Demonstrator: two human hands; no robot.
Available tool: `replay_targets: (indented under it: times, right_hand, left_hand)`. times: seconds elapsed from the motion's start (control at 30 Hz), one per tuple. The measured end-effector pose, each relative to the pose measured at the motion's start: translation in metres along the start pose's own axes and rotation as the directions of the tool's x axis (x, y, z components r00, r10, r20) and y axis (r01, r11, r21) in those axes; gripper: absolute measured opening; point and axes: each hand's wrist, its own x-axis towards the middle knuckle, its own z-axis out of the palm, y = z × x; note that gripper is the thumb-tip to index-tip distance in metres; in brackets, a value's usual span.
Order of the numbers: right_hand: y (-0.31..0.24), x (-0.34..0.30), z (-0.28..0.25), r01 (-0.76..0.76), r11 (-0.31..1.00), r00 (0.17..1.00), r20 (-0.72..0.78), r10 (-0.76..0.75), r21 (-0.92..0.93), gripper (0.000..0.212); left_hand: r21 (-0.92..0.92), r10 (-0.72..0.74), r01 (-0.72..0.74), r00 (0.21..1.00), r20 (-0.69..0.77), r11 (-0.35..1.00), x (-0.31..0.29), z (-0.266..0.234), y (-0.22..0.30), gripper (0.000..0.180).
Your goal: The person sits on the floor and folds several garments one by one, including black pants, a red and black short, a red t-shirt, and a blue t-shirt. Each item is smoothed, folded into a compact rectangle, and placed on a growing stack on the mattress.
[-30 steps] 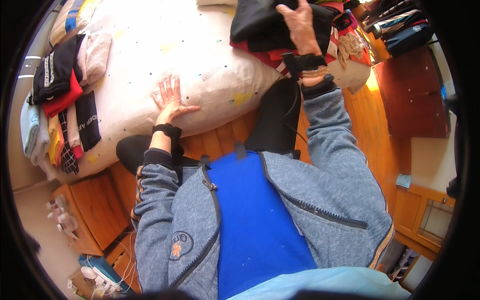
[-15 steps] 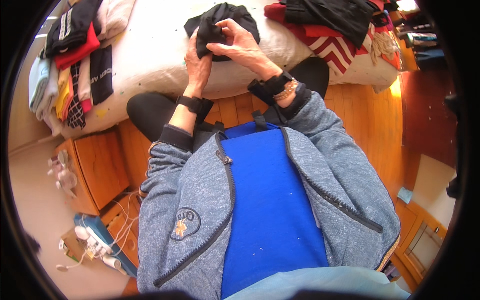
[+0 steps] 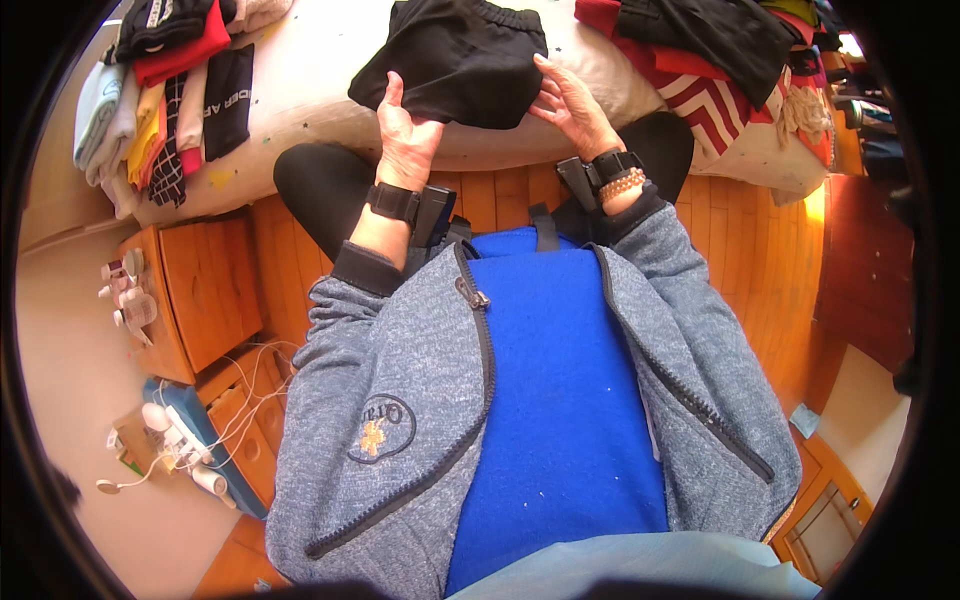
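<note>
Black shorts (image 3: 450, 65) with a gathered elastic waistband lie spread on the bed in front of me. My left hand (image 3: 408, 125) is at their near left edge, thumb stretched up against the cloth and the other fingers hidden under it. At the right edge, my right hand (image 3: 575, 105) has its thumb and fingers apart, fingertips touching the fabric or close beside it. Neither hand visibly grips the cloth.
Folded clothes (image 3: 165, 100) line the left of the bed (image 3: 300, 100). A pile of dark and red clothes (image 3: 690, 50) sits at the right. A wooden cabinet (image 3: 205, 300) and a power strip (image 3: 185, 440) with white cables stand lower left.
The bunched black cloth that both hands were handling is now spread out as shorts. My hands have moved apart to its two sides and lower. The view has shifted slightly.
</note>
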Motion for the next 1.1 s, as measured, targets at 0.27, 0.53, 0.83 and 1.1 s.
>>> replay_targets:
  times: [0.27,0.53,0.83,1.1]
  right_hand:
    - [0.013,0.014,0.024,-0.158,0.938,0.947,0.318,0.055,0.310,0.044]
    - [-0.027,-0.025,0.031,-0.113,0.892,0.977,0.211,0.021,0.438,0.029]
    - [-0.057,-0.056,0.042,0.765,0.621,0.643,0.152,-0.750,-0.171,0.033]
    - [0.000,0.031,0.025,0.481,0.809,0.843,-0.076,-0.533,-0.338,0.065]
  left_hand:
    - [-0.052,-0.078,0.081,0.994,0.073,0.995,-0.023,0.010,-0.008,0.052]
    - [-0.047,-0.297,0.333,0.888,0.350,0.942,-0.019,0.054,-0.014,0.052]
    - [0.505,0.011,-0.128,0.974,0.227,0.853,0.060,0.095,0.045,0.049]
    - [0.836,0.194,-0.079,0.980,-0.034,0.544,0.028,0.022,0.034,0.058]
